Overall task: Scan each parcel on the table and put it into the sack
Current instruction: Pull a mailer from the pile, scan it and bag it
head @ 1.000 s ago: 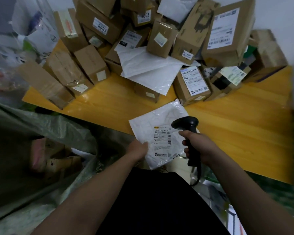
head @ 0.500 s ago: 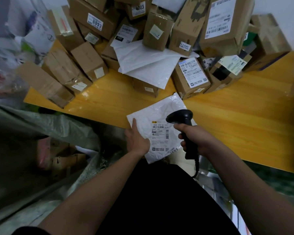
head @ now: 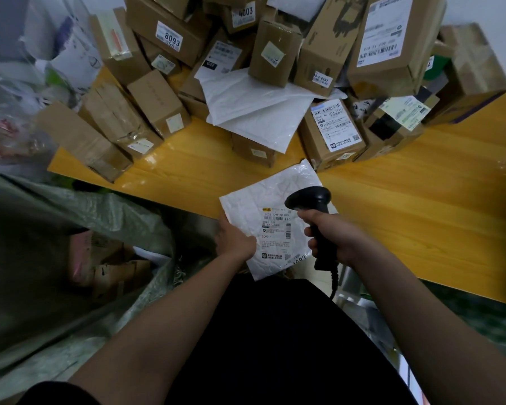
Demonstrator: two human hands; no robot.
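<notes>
A white padded mailer (head: 270, 200) with a printed label lies half over the near edge of the yellow table (head: 421, 223). My left hand (head: 235, 239) holds its left side, thumb on top. My right hand (head: 332, 235) grips a black barcode scanner (head: 311, 200), whose head hangs just above the label, pointing left and down. The green woven sack (head: 79, 200) gapes open at the lower left with cardboard parcels (head: 111, 270) inside.
A heap of brown boxes (head: 170, 27) and white mailers (head: 254, 109) covers the back of the table. Plastic bags (head: 27, 83) crowd the far left. The scanner's coiled cable (head: 335, 279) hangs down below my right hand.
My left hand has shifted its hold, with the thumb now lying on top of the mailer. The mailer and the scanner stay close together over the table edge.
</notes>
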